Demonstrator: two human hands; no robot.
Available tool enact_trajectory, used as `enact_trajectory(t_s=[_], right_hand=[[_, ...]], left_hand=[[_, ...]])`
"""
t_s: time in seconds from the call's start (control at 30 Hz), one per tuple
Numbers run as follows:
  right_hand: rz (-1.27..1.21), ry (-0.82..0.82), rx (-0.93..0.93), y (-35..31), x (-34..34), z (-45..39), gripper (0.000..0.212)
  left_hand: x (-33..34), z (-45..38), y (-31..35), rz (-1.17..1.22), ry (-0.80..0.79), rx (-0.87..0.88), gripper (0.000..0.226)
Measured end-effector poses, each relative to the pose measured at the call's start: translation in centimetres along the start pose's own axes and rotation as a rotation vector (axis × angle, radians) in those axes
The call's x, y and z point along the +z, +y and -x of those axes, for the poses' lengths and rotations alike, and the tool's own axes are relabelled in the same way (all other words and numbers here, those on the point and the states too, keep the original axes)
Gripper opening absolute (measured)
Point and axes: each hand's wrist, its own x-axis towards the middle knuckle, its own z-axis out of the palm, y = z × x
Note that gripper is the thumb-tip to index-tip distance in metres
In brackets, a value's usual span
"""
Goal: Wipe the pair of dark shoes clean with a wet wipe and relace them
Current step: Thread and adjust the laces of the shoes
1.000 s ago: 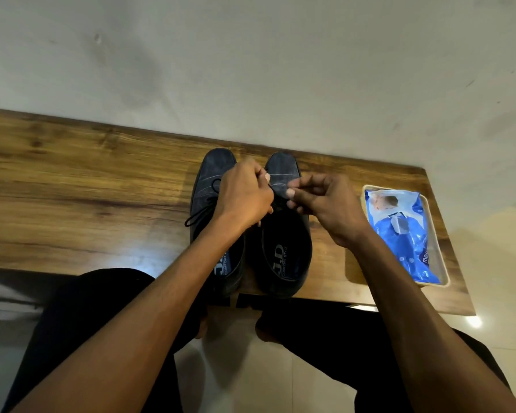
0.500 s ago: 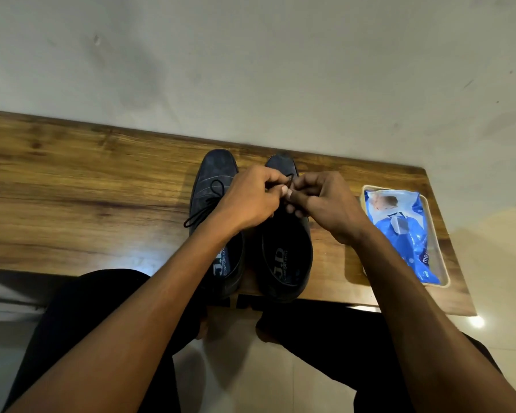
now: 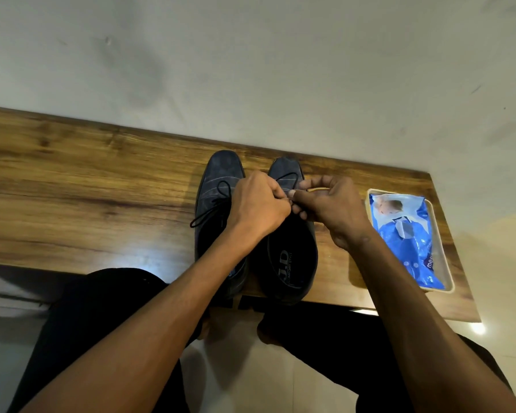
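Two dark blue shoes stand side by side on a wooden bench [image 3: 87, 204], toes toward the wall. The left shoe [image 3: 218, 186] has its black lace tied in a bow with one end trailing left. Over the right shoe [image 3: 292, 257] my left hand [image 3: 259, 204] and my right hand [image 3: 331, 207] meet above the lacing area, each pinching the shoe's black lace [image 3: 289, 177]. A loop of that lace shows just past my fingers on the toe. The eyelets are hidden under my hands.
A blue wet wipe pack [image 3: 405, 236] lies in a shallow pale tray [image 3: 447, 263] at the bench's right end. A plain wall runs behind the bench. My knees in dark trousers are below the front edge, over a tiled floor.
My hands drew together over the right shoe, fingertips now touching, and a loop of lace has appeared beyond them on the toe. The shoes and the pack stayed put.
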Motion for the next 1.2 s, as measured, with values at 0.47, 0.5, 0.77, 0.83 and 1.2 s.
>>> enact_trajectory(t_s=[0.47, 0.5, 0.77, 0.83, 1.2], right_hand=[[0.875, -0.198, -0.325, -0.6, -1.3, -0.4, 0.005], [0.883, -0.215, -0.326, -0.7, -1.3, -0.3, 0.008], [0.586, -0.254, -0.054, -1.0, -0.5, 0.4, 0.045], [0.534, -0.294, -0.045, -1.0, -0.6, 0.4, 0.053], [0.474, -0.201, -0.075, -0.3, -2.7, 0.1, 0.015]], left_hand=[[-0.5, 0.4, -0.1, -0.122, -0.099, 0.116, 0.017], [-0.5, 0.3, 0.0, -0.119, -0.100, 0.121, 0.019], [-0.4, 0.5, 0.5, -0.130, -0.076, 0.135, 0.012], [-0.5, 0.5, 0.5, -0.143, -0.083, 0.141, 0.013], [-0.5, 0.2, 0.1, -0.101, -0.078, 0.102, 0.008]])
